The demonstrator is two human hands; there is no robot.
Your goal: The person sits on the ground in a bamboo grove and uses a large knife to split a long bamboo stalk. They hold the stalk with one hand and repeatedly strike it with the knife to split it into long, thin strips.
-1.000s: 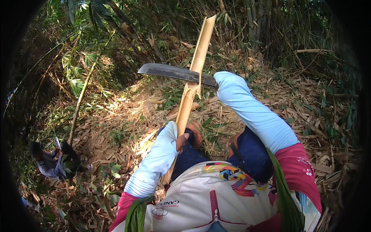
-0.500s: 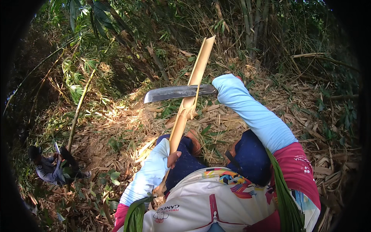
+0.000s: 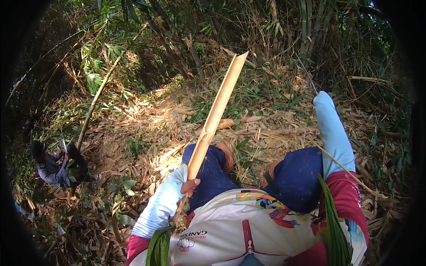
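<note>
Dry bamboo leaves (image 3: 133,146) cover the sloping ground, with green bamboo stalks (image 3: 306,40) rising at the far side. At near centre, the left hand (image 3: 188,185) is closed around the lower part of a split bamboo pole (image 3: 217,111), which leans up and away to the far right (its cut end is pale and slanted). The right arm's light-blue sleeve (image 3: 330,128) stretches to the far right; the right hand itself is hidden, so I cannot tell its state. Another person (image 3: 55,166) crouches at the far left.
</note>
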